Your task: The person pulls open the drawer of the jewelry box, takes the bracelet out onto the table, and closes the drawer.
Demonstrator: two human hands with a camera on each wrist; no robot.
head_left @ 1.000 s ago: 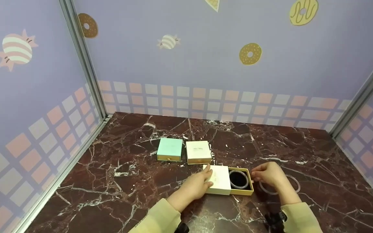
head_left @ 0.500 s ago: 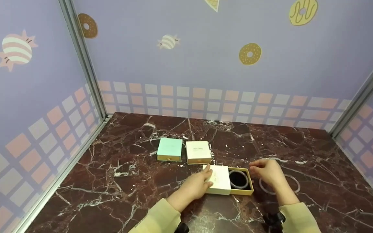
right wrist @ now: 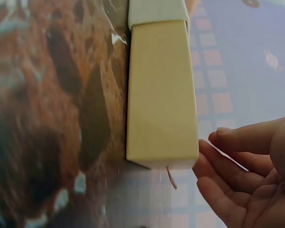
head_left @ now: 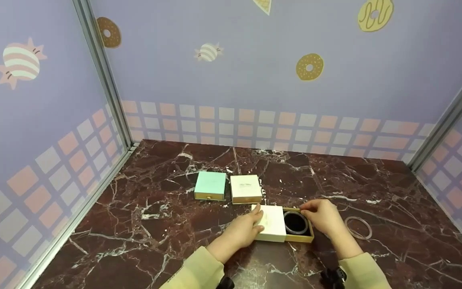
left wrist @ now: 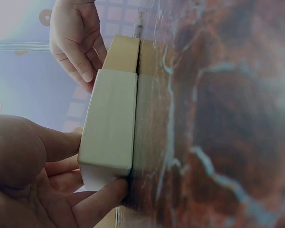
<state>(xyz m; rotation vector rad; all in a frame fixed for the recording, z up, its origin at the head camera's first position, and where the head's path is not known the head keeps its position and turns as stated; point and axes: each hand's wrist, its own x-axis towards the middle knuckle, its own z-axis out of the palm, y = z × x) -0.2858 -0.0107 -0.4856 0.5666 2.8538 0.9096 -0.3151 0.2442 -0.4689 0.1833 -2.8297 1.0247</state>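
Note:
A drawer-style gift box lies on the marble table, its white sleeve (head_left: 269,223) at left and its yellow drawer (head_left: 300,237) pulled out to the right. Inside the drawer a pale bangle (head_left: 306,226) rests on a black lining. My left hand (head_left: 240,230) grips the sleeve's left end, thumb near the front side and fingers over the top. My right hand (head_left: 324,218) is at the drawer's far right corner. In the right wrist view its fingertips (right wrist: 204,164) stay beside the drawer's upper edge, loosely bent, thumb apart; whether they touch it I cannot tell.
A mint box (head_left: 210,184) and a cream box (head_left: 246,188), both shut, stand side by side behind the opened one. Another pale bangle (head_left: 370,230) lies on the table (head_left: 399,200) beyond my right wrist. Patterned panels (head_left: 255,80) enclose the table's back and sides.
My right hand first lifts off the drawer's right end, then comes left to its far corner. It now covers the spot where another bangle's edge showed. The left hand and box stay put.

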